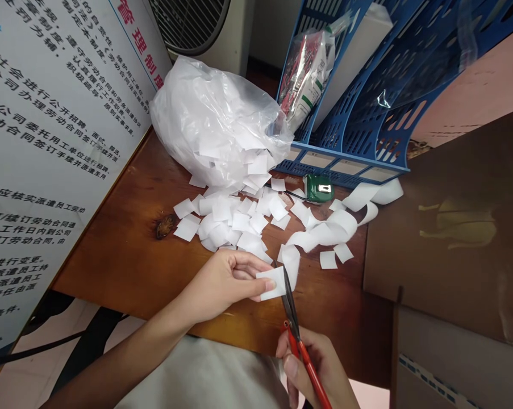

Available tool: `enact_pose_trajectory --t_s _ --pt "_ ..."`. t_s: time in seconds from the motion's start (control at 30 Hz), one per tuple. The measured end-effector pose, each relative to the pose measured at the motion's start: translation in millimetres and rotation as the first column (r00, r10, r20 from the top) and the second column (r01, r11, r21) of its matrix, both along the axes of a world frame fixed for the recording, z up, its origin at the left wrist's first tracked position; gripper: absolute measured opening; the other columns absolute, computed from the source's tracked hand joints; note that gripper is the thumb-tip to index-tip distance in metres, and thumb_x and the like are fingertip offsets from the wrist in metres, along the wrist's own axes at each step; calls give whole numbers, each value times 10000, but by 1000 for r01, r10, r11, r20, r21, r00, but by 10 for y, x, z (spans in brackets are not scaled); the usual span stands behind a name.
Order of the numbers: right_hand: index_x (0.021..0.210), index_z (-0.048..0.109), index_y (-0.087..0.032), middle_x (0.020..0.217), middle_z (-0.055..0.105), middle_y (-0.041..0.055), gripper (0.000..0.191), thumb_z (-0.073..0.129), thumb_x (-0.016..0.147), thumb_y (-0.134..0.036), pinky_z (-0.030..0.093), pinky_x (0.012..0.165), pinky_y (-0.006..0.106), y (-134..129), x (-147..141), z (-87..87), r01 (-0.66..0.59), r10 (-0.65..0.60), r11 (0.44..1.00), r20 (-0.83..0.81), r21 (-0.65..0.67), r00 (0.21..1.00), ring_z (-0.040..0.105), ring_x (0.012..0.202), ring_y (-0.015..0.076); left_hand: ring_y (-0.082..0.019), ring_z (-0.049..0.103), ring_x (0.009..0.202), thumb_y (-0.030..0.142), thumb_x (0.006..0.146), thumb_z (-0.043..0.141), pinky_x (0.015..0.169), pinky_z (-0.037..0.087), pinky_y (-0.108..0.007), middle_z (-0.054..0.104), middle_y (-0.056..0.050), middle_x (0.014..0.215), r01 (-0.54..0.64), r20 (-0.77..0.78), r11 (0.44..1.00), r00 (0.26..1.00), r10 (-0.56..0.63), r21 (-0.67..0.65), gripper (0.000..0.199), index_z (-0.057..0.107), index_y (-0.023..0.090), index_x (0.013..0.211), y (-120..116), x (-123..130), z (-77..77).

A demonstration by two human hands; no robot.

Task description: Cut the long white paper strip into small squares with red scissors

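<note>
Right hand gripping red-handled scissors, blades closing on white paper strip. Left hand pinching the strip's end between fingers, above wooden table, near cut paper squares.

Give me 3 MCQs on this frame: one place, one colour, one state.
1. Where does the pile of cut paper squares lie?
A. inside the blue file rack
B. on the wooden desk, spilling from the plastic bag
C. on the floor

2. What colour are the scissors' handles?
A. red
B. yellow
C. black

3. What is the left hand doing?
A. resting flat on the desk
B. gripping the tape measure
C. pinching the end of the paper strip at the blades

Answers: 1 B, the squares lie on the desk below the mouth of the plastic bag. 2 A, the scissors in the right hand have red handles. 3 C, its fingers hold the paper strip at the blades.
</note>
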State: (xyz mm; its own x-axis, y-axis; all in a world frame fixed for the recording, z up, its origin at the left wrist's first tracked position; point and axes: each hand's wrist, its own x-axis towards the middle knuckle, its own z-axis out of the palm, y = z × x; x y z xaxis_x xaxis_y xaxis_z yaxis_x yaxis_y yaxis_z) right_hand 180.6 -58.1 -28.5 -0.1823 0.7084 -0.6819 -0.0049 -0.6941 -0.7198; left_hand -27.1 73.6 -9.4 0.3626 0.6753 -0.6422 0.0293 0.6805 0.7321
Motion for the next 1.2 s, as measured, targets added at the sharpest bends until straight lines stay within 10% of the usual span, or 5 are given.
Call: enact_pose_trajectory --t_s 1.2 --pt "732 481 -173 489 426 -59 735 660 663 -882 278 378 185 66 14 -105 -161 169 973 33 -167 985 432 365 68 -75 655 643 321 718 904 624 553 -140 731 -16 735 -6 67 1000 998 7 -16 315 786 128 937 5 -30 3"
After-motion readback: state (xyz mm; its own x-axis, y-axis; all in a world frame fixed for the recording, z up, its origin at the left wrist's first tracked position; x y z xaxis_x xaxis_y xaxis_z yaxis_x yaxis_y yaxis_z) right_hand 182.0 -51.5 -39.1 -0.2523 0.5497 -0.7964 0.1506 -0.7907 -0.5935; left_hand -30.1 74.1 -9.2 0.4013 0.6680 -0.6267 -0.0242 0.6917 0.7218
